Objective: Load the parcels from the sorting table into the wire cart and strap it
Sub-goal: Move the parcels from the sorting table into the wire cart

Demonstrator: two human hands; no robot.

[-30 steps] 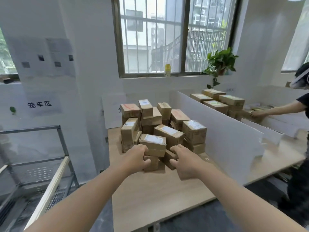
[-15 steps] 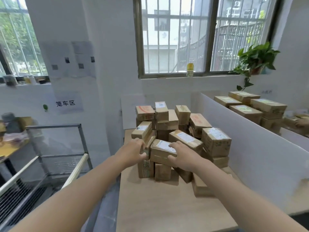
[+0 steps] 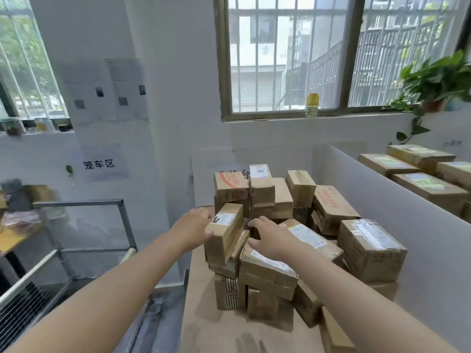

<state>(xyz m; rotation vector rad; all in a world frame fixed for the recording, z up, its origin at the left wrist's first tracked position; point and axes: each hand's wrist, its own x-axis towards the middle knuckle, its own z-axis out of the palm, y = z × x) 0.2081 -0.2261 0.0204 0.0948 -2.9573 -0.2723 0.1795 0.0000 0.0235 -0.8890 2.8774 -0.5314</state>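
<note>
Head view: the parcels (image 3: 328, 207) stand heaped toward the far left corner of the sorting table (image 3: 229, 332), hemmed in on the right by a white divider board (image 3: 407, 225), which probably keeps this batch apart from the boxes beyond it. One tilted parcel (image 3: 225, 233) leans on edge at the pile's left side, nearest the table's left edge, and both hands are on it. The left hand (image 3: 191, 228) cups its outer face with the thumb (image 3: 209, 233) over the near corner, the other fingers hidden behind the box. The right hand (image 3: 272, 239) lies across a flat parcel, its fingers (image 3: 254, 222) bent and slightly spread, tips dipping into the gap at the tilted parcel's right face; whether they actually grip I cannot tell. Squeezing from both sides looks meant to lift it free without toppling its neighbours. The wire cart (image 3: 119, 207) waits just off the table's left edge, a short swing away, with no parcels visible inside
</note>
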